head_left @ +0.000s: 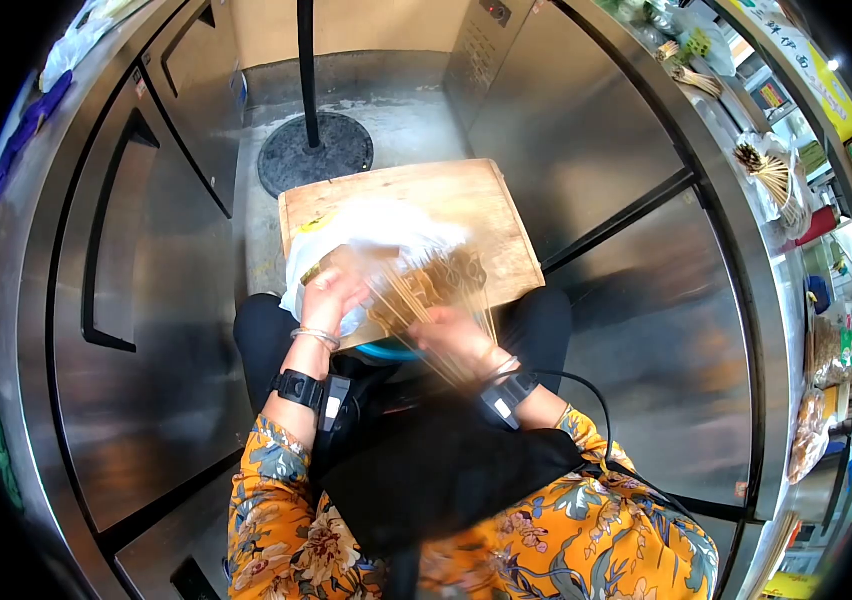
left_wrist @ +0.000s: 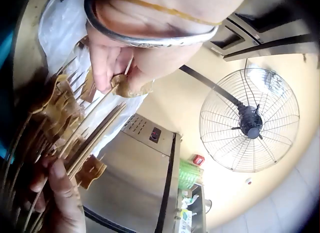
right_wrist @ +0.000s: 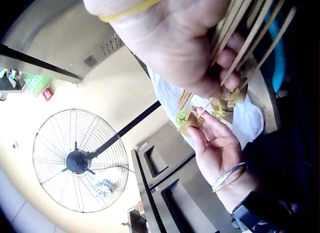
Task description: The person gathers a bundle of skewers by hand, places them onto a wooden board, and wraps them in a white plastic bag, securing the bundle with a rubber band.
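the skewers point(head_left: 408, 290) blur in the head view; floral sleeves point(head_left: 271, 470) are cut off by its lower edge.

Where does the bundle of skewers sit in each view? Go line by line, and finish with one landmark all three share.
Head: near centre, blurred, the skewers gripped by the right hand.
Left wrist: lower left, the skewers slanting up from the right hand.
Right wrist: top right, the skewers fanning out from the right hand.
Shared landmark: the black pole, meeting its round base in the head view and the fan in both wrist views.
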Motion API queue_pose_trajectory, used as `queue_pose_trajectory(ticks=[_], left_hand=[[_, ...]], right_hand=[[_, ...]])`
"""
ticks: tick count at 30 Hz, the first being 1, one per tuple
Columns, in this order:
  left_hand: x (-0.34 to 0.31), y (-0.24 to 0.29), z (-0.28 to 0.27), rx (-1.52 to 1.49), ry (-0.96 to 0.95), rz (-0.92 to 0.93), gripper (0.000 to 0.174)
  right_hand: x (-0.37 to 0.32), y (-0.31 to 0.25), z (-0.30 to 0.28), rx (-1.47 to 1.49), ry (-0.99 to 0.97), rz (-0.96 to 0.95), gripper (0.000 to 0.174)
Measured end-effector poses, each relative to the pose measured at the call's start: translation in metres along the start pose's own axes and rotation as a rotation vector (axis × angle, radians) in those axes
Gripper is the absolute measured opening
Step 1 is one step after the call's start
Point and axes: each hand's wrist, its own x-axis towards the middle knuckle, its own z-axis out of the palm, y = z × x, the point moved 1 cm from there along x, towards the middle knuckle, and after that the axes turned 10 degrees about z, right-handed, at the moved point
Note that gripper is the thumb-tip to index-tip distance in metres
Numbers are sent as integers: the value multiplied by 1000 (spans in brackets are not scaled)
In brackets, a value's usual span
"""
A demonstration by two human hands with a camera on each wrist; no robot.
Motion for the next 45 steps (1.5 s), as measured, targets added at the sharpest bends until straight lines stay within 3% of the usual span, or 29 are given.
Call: queue_pose_trajectory(ticks=[3,7,17,26,32,38,45], left_hand=[[-8,-6,3,45,-31,-90,10],[-5,-18,6,82,169,51,8],[2,-17,21,297,194,341,8],[-1,-29,13,-22,324,-43,15],[-8,-32,6,-48,228,-148,20],[-6,-22,17,-133,314,-43,18],[-5,-22,17,49,180,133,16]], right_hand=[[0,-1,1,-51,30,20,13],[-2,-1,1,-20,23,15,14],[1,2,0,-11,6,-17,12],[-1,1,1,-19,10,-12,13],[2,5,0,-33,11,-19,13],[0,2,2,-36,31,-31,12],[-4,-2,3,-43,29,2,11]])
